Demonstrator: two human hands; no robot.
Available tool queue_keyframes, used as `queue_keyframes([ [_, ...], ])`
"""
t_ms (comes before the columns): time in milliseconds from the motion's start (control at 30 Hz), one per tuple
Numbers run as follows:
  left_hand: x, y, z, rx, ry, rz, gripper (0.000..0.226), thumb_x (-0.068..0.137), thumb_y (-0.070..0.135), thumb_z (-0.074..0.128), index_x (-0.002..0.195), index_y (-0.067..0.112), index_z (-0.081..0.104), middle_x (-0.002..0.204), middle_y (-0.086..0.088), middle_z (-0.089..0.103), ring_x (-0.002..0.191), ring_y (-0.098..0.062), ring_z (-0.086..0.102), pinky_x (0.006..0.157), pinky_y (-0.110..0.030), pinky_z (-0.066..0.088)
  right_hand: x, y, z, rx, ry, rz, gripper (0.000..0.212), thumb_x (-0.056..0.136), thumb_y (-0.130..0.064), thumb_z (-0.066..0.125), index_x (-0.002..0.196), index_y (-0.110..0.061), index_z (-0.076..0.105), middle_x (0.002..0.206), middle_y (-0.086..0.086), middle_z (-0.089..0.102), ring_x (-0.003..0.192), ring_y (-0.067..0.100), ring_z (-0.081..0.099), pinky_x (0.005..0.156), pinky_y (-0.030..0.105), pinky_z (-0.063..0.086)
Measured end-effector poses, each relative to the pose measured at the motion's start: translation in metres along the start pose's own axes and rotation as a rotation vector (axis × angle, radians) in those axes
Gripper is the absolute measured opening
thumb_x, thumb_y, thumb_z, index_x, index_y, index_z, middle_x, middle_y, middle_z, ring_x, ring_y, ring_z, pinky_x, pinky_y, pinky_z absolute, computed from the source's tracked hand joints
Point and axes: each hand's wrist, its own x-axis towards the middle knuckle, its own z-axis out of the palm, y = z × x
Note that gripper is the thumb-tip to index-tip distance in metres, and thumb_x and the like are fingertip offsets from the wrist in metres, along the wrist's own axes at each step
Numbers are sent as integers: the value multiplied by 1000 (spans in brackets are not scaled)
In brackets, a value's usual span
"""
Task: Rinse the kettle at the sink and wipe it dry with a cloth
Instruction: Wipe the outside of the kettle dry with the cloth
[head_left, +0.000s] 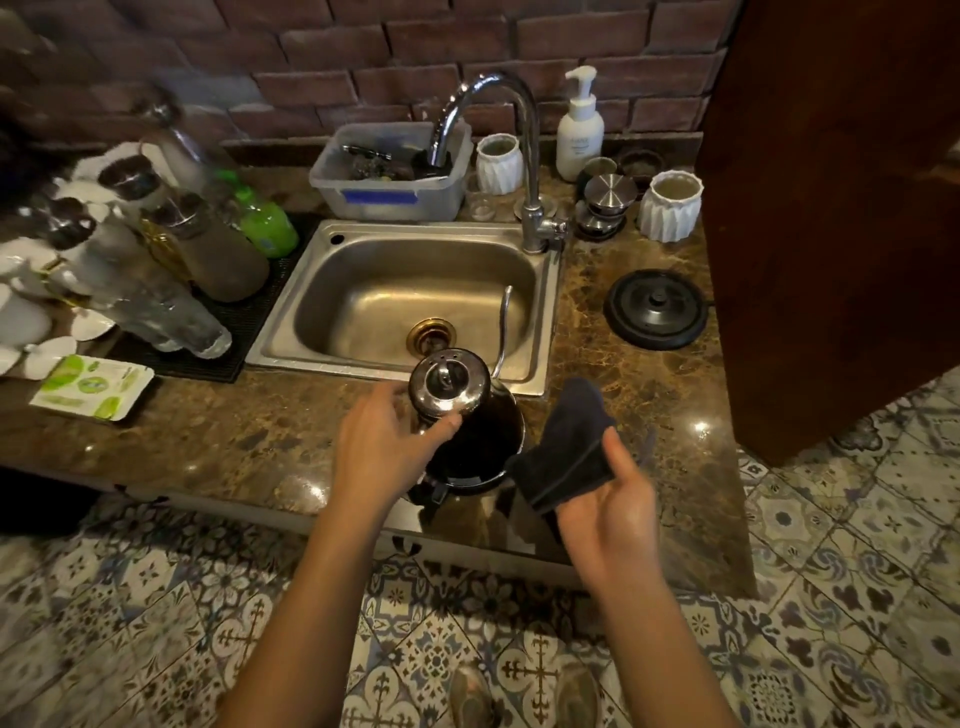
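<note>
I see the brown marbled counter running across my view, with the steel sink set into it and the curved tap arching above the basin. The kettle stands on the counter just in front of the sink's near rim, its thin spout reaching up over the basin and its shiny lid on top. My left hand has its fingers spread, thumb touching the lid's edge. My right hand is clamped on a dark cloth just beside the kettle's body. The kettle's black base sits well apart, right of the sink.
</note>
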Motion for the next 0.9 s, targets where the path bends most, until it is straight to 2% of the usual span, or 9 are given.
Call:
queue_keyframes([
  [133, -6, -18, -2, -116, -110, -151, 66, 80, 48, 79, 133, 18, 57, 112, 1, 68, 102, -20, 65, 87, -40, 56, 0, -11, 17, -32, -32, 22, 41, 106, -31, 46, 140, -12, 58, 135, 14, 70, 122, 30, 66, 93, 44, 51],
  [200, -4, -22, 1, -303, -97, -226, 60, 84, 39, 77, 135, 17, 55, 116, -5, 67, 100, -21, 66, 78, -45, 62, 1, -14, 25, -48, -46, 30, 40, 106, -31, 46, 140, -12, 59, 134, 13, 70, 120, 28, 66, 91, 42, 51],
  [267, -3, -21, 8, -514, -124, -302, 62, 88, 23, 75, 143, 15, 47, 122, -10, 63, 99, -23, 65, 65, -38, 63, 1, -16, 33, -78, -62, 22, 40, 106, -31, 46, 138, -13, 60, 132, 11, 71, 121, 27, 65, 91, 41, 50],
  [333, -4, -18, 14, -550, -154, -292, 62, 90, 13, 72, 146, 17, 44, 126, -10, 61, 104, -26, 65, 72, -41, 64, 1, -16, 39, -104, -73, 9, 39, 107, -33, 45, 135, -13, 62, 130, 11, 73, 125, 28, 64, 96, 41, 50],
  [400, -4, -23, 19, -417, -134, -179, 51, 91, 15, 68, 139, 22, 54, 126, -7, 66, 109, -27, 66, 85, -49, 61, 1, -19, 45, -123, -81, -17, 40, 107, -33, 45, 136, -13, 62, 136, 12, 71, 130, 29, 62, 109, 43, 46],
  [500, 1, -32, 12, -251, -191, -38, 39, 91, 21, 65, 130, 27, 63, 119, -1, 71, 102, -23, 70, 87, -48, 60, 4, -24, 55, -147, -90, -60, 40, 106, -33, 47, 136, -12, 62, 141, 12, 67, 133, 29, 60, 120, 46, 37],
  [700, 50, -63, -34, -29, -467, 120, 28, 92, 11, 65, 114, 27, 68, 103, -3, 73, 89, -18, 72, 80, -40, 63, 1, -31, 76, -229, -42, -148, 42, 107, -33, 44, 107, -20, 83, 126, 8, 76, 120, 28, 70, 111, 45, 46],
  [833, 108, -79, -71, 225, -582, 354, 32, 87, 14, 68, 109, 38, 71, 80, 18, 67, 75, 0, 63, 68, -25, 53, -3, -38, 92, -236, -63, -203, 38, 107, -33, 44, 117, -20, 78, 135, 8, 72, 126, 26, 68, 110, 45, 50],
  [900, 136, -79, -82, 330, -611, 458, 37, 85, 15, 68, 112, 40, 71, 81, 18, 67, 75, -3, 61, 70, -23, 46, -4, -42, 99, -249, -70, -228, 40, 108, -35, 42, 117, -21, 79, 135, 7, 72, 125, 24, 68, 112, 43, 49],
])
